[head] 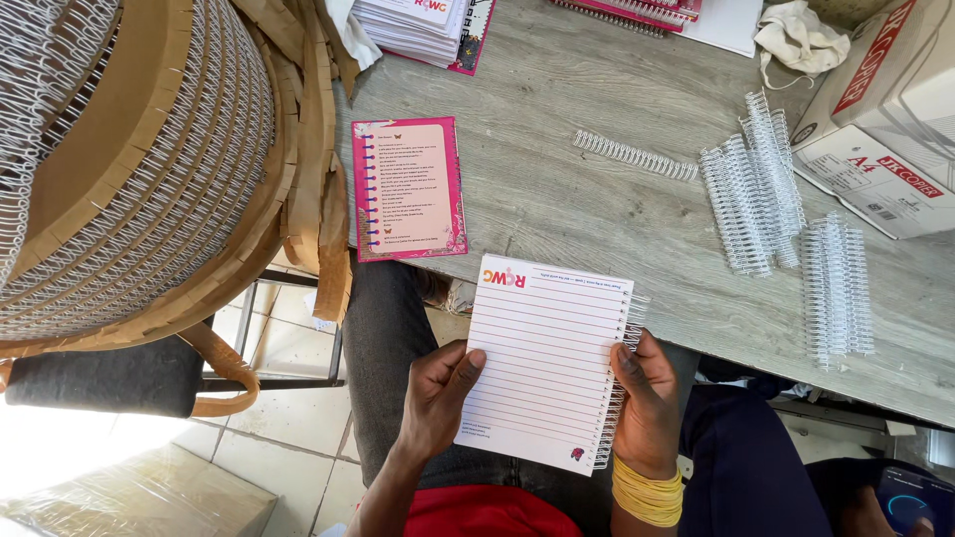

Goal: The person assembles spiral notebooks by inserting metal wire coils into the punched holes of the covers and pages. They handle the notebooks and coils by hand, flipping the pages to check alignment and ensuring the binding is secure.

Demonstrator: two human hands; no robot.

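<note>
Left hand (435, 393) grips the lined notepad (547, 363); right hand (647, 398) pinches its white wire binding (617, 398), above the lap beside the desk (597, 199).

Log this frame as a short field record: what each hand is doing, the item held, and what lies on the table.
left hand: grips the left edge of the lined notepad, thumb on the page
right hand: holds the notepad's right edge at the white wire binding
wrist: yellow bands on the right
table: grey wood-grain table
on table: pink cover sheet, loose wire coil, piles of cut wire coils
left of table: large wire spool
</note>
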